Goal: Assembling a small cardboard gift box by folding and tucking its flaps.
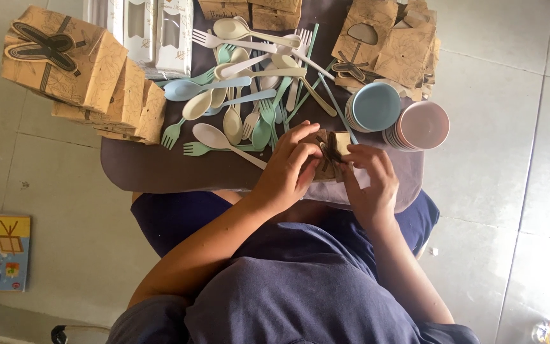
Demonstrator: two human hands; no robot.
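Small kraft box [330,155] held between both hands at the table's near edge.
Left hand [288,167] and right hand [370,178] pinch its opposite ends; fingers curled, box lying crosswise between them.

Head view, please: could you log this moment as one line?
left hand: gripping kraft box | right hand: gripping same box | cutlery pile behind

brown kraft boxes [74,60] top left, white window boxes [151,32] beside, flat brown packs [393,44] top right

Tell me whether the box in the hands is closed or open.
Closed, it seems: the small brown box shows its dark bow-shaped flaps interlocked on top, between left hand and right hand.
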